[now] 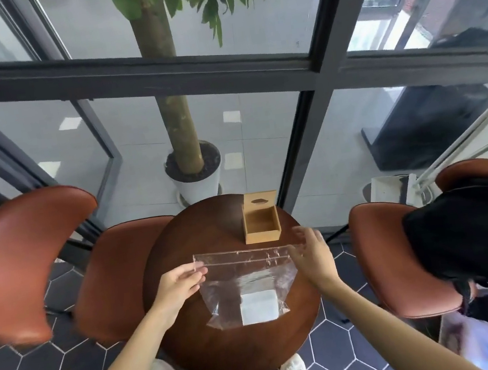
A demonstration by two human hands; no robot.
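Observation:
A clear zip-top plastic bag (243, 275) is held up over the round dark wooden table (229, 351), with a white rectangular pack (259, 306) inside at its bottom. My left hand (178, 281) pinches the bag's top left corner. At the top right end of the bag is my right hand (311, 254), fingers fairly straight against the zip strip; whether they pinch it is unclear. Behind the bag an open small wooden box (262, 225) stands on the table, its lid raised at the back.
Brown leather chairs stand left (19, 259) and right (396, 260) of the table; a black backpack (477, 232) lies on the right one. A potted tree in a white pot (197, 185) stands beyond the table by glass walls. Bags lie on the tiled floor.

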